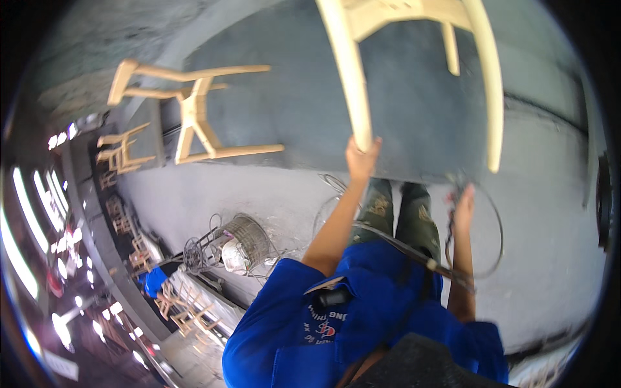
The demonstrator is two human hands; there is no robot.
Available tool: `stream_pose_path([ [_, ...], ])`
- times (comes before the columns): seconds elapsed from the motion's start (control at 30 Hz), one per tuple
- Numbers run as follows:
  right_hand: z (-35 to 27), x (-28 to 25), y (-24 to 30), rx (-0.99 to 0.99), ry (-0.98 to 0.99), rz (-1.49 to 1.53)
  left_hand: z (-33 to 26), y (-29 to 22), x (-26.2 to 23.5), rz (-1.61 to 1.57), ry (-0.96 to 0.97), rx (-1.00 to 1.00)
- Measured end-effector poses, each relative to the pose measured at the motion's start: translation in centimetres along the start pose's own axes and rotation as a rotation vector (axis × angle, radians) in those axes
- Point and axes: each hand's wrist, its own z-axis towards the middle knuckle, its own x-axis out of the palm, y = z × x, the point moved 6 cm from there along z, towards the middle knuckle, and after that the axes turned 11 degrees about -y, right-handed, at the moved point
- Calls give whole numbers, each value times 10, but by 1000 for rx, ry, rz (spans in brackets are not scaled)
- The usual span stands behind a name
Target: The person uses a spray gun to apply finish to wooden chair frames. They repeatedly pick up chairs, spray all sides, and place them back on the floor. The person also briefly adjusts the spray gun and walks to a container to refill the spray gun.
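Furniture frame (193, 110) of pale bare wood, w/ splayed legs, is well L of the left hand (364, 158). Round grey wire-mesh drum (253, 234) is below-L of same hand. Left fingers wrap the lower end of one leg (350, 81) of a large pale-wood chair frame (404, 10), above both hands. Right hand (464, 205), well apart, is at a small blurred tool (457, 187); grip unclear, can't tell. Thin grey hose (502, 240) loops just R.
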Motion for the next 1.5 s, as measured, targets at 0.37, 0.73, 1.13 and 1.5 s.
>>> stream_pose_path([
  [0.37,23,245,205,-151,361,644,29,-62,16,-82,58,71],
  [0.73,52,250,82,281,52,541,51,-73,16,-96,103,63],
  [1.13,73,278,105,428,294,1011,78,-93,16,-28,111,67],
  [1.5,82,195,126,335,315,1713,89,-99,18,-12,125,46],
])
